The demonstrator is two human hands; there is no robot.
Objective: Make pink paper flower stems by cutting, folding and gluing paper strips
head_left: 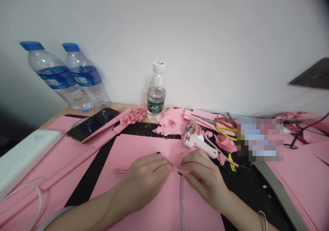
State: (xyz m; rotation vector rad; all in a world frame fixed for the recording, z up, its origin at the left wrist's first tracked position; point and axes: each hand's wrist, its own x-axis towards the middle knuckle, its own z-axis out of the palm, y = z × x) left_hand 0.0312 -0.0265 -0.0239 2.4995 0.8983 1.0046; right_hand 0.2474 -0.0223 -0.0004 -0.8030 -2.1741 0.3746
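Both hands pinch a narrow, folded pink paper strip (120, 170) above a large pink paper sheet (133, 203). My left hand (146, 178) is closed on the strip's middle, its left end sticking out past the wrist. Closed on the right part of the strip, my right hand (203, 174) has its fingertips close to the left ones. Just behind the right hand lies a white glue gun (199, 142); a translucent glue stick (182, 203) or similar strip runs toward me below the hands. Fingers hide part of the fold.
Against the wall stand a small water bottle (156, 97) and two blue-capped bottles (86, 75). Scissors (205, 118), paper roses (133, 116) and pink scraps lie behind. A phone (94, 123) and white box (28, 159) are left; pink sheets (303, 176) are right.
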